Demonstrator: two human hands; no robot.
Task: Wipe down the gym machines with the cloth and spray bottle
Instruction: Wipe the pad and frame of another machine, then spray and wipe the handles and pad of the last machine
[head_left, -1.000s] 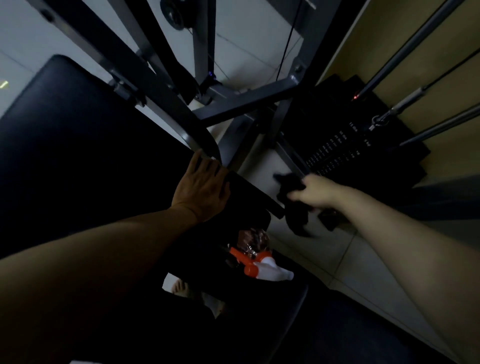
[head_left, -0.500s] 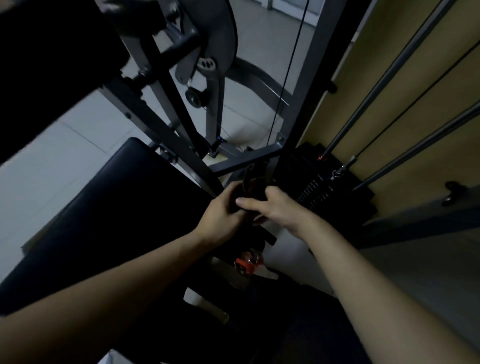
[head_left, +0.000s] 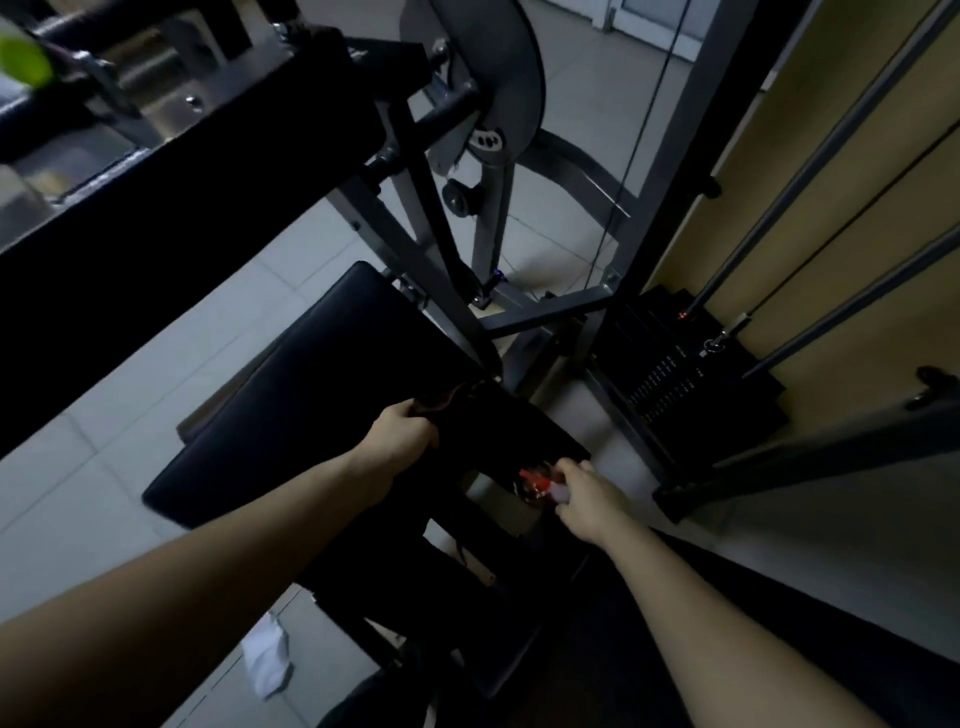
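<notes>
fingers (head_left: 569, 470) of right hand (head_left: 589, 499) curled round white plastic spray bottle with red trigger (head_left: 540, 486), 4 o'clock of black padded seat (head_left: 311, 405). left hand (head_left: 400, 434) clutching dark floppy cloth (head_left: 452, 402). probably light and slick, best grabbed at neck.

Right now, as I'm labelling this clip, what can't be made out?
All in the head view:
- spray bottle: only its red trigger shows; right hand and shadow hide the body.
- cloth: gripped by left hand, its edges lost against the black pad in dim light.
- weight stack: markings too small to read.
- green object: blurred, cut off by the left edge.
</notes>
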